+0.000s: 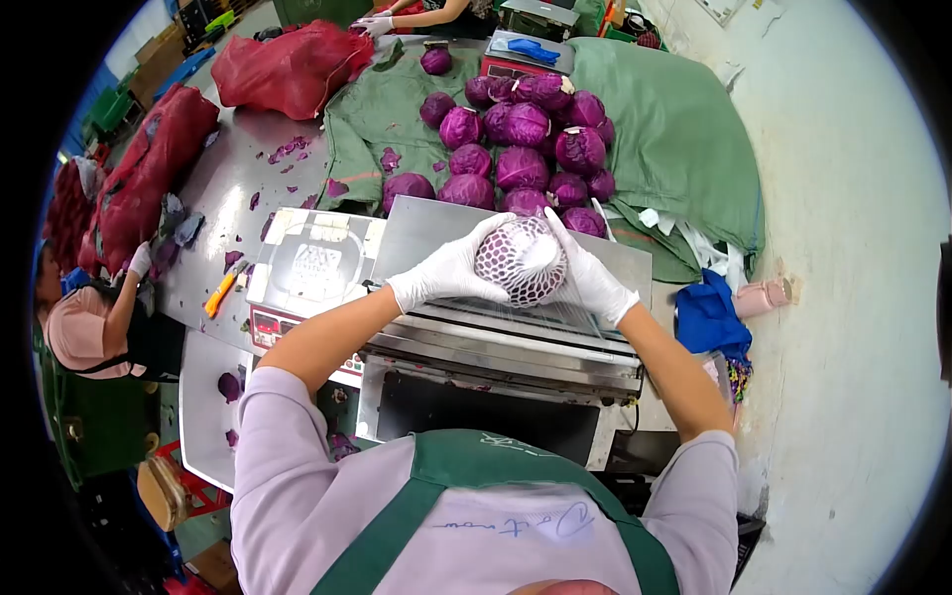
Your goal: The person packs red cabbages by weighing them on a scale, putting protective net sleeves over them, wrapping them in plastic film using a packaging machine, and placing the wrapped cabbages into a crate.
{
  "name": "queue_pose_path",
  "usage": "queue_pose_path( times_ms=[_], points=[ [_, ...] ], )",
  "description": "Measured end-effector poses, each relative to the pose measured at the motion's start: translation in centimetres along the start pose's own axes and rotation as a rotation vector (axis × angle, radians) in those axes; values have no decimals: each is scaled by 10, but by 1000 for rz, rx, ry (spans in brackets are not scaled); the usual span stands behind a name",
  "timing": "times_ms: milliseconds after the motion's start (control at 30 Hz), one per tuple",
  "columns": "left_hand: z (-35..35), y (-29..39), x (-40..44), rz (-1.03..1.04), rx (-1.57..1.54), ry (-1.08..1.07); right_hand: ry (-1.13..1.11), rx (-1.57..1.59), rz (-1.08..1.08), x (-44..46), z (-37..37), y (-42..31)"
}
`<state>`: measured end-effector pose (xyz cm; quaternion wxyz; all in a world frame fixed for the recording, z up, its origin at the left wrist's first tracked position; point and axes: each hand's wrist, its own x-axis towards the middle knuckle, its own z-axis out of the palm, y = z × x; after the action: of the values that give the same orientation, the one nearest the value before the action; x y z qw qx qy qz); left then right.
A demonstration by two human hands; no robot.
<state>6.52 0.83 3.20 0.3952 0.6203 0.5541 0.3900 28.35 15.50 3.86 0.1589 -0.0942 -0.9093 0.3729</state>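
Observation:
A red cabbage (520, 262) in a white foam net is held between my two white-gloved hands, above the metal top of a wrapping machine (426, 230). My left hand (454, 270) cups its left side, thumb near the bottom. On the opposite side, my right hand (591, 274) presses with its fingers along the upper right. Some clear film (583, 309) seems to hang below the cabbage by my right hand. Just beyond the machine lies a pile of bare red cabbages (522, 167) on green cloth.
A scale (508, 65) with a blue item stands behind the pile. Red mesh sacks (288, 71) and a yellow-handled knife (220, 292) lie on the left table. One co-worker (89, 322) is at left, another's gloved hand (375, 24) at the back. A white wall (843, 248) borders the right.

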Motion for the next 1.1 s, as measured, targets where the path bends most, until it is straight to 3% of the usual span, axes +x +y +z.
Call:
queue_pose_path(
  times_ms=[33,100,200,233,300,367,400,433,500,533,567,633,700,767,833,867,900,967,1000,1033,1100],
  points=[
    [4,-1,0,-2,-3,3,-43,118,169,-5,0,-7],
    [11,-3,-1,-226,-450,2,-47,176,274,-29,2,-13],
    [25,46,-43,-352,-449,-191,-201,335,462,-73,4,-70],
    [37,57,-59,-423,-827,-368,-219,560,415,-88,20,-83],
    [49,84,-89,-814,-951,-462,-310,673,597,-120,28,-122],
    [79,55,-113,-1020,-1268,-583,-356,1027,728,-151,43,-142],
    [88,48,-122,-1035,-1273,-590,-327,911,680,-165,56,-137],
    [93,51,-124,-1087,-1213,-555,-387,954,899,-166,58,-148],
    [105,58,-127,-1200,-1088,-513,-177,1150,821,-186,87,-134],
    [108,68,-128,-1158,-1065,-440,-210,1133,831,-190,89,-130],
    [119,39,-139,-1038,-1314,-501,-243,1119,846,-195,91,-126],
    [129,36,-150,-1171,-1355,-213,-259,1079,952,-199,91,-133],
    [114,50,-164,-1171,-1289,-366,-221,1105,945,-210,100,-133],
    [113,43,-195,-761,-629,-324,-166,1093,995,-220,104,-134],
    [101,53,-227,-722,-292,-270,92,1451,911,-233,113,-130],
    [98,48,-243,-724,-170,-192,282,1607,1013,-234,106,-141],
    [99,43,-258,-721,-50,-109,290,1607,1007,-241,110,-145],
    [105,43,-272,-693,-74,-9,185,580,775,-256,127,-152],
    [110,43,-275,-606,-188,138,282,411,628,-259,135,-156],
    [116,41,-276,-513,-301,284,281,413,626,-258,138,-156],
    [126,40,-261,-461,-363,354,535,213,597,-254,145,-155]
  ],
)
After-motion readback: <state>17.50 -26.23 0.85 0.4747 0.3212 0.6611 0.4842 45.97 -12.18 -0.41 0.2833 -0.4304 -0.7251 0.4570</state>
